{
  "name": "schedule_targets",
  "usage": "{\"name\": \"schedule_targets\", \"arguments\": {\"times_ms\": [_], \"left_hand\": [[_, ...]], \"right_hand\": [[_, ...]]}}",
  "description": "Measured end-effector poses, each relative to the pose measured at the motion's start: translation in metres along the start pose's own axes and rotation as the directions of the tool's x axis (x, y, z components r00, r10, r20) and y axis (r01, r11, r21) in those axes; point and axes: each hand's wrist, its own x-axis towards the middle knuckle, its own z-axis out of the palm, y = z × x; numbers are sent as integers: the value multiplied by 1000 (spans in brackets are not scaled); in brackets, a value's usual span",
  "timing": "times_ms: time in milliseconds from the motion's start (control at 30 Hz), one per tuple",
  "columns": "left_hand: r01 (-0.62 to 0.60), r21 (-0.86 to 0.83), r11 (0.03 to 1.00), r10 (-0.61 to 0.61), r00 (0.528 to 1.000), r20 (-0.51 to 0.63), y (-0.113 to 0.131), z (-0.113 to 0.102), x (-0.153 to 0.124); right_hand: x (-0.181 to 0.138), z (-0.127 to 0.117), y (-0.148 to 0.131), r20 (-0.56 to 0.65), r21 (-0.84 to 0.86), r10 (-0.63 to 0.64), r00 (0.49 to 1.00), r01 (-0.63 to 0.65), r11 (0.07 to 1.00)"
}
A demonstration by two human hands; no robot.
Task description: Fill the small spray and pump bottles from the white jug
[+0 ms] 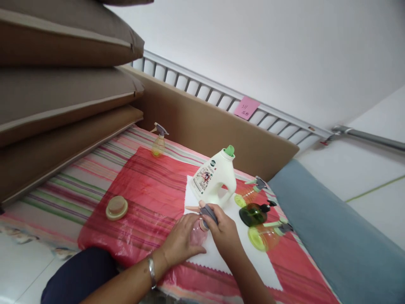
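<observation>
A pink see-through spray bottle stands on a white cloth near the front of the striped surface. My left hand, with a metal bracelet at the wrist, is curled around the bottle's body. Closed on the grey spray head at the bottle's neck is my right hand; the peach-coloured trigger points left. Whether the head is screwed tight is hidden by the fingers. Just behind the hands stands a white detergent jug with its green spout showing at the top.
Right of the cloth lie two yellowish spray bottles and a dark green pump bottle. Another yellow spray bottle stands far left. A round cream cap rests on the red plastic sheet. Brown cushions are stacked left.
</observation>
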Motion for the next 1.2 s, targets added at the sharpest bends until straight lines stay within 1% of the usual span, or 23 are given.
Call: {"name": "schedule_targets", "arguments": {"times_ms": [133, 200, 300, 367, 467, 533, 600, 633, 733, 867, 967, 1100, 1133, 1200], "left_hand": [[3, 50, 999, -3, 1000, -3, -7, 2, -2], [24, 72, 997, -23, 1000, -20, -5, 2, -3], [84, 55, 995, -77, 991, -113, 6, 1, -5], [127, 14, 992, -121, 971, -204, 18, 2, -3], [177, -88, 980, -196, 928, -315, 33, 9, 5], [195, -193, 962, -255, 893, -370, 38, 15, 13], [189, -266, 945, -286, 872, -397, 39, 21, 20], [179, -280, 943, -285, 871, -401, 39, 23, 22], [157, -271, 950, -256, 888, -383, 35, 22, 26], [175, -258, 950, -261, 899, -351, 31, 15, 25], [197, -259, 946, -274, 911, -309, 34, 10, 24], [226, -284, 932, -287, 938, -194, 45, 4, 25], [229, -288, 930, -287, 941, -179, 48, 3, 26], [222, -291, 930, -283, 941, -186, 52, 4, 28]], "right_hand": [[4, -2, -3, 29, -37, -13, 999, 14, 999], [8, -4, -5, 16, -54, -3, 1000, 4, 999], [12, -6, -6, -7, -56, 15, 1000, -16, 998], [14, -7, -5, -1, -70, 27, 1000, -27, 997], [16, -8, -4, 25, -127, 35, 999, -31, 991], [18, -10, -4, 58, -180, 46, 997, -34, 983], [19, -13, -5, 108, -230, 57, 993, -31, 973], [20, -15, -5, 139, -253, 62, 988, -25, 967], [24, -22, -10, 246, -313, 81, 966, 0, 950], [29, -34, -19, 348, -373, 121, 930, 19, 928], [29, -43, -22, 375, -396, 116, 920, 46, 917], [28, -49, -20, 386, -410, 87, 919, 87, 908], [28, -50, -19, 390, -412, 80, 917, 96, 906], [28, -50, -17, 398, -416, 67, 915, 114, 902]]}}
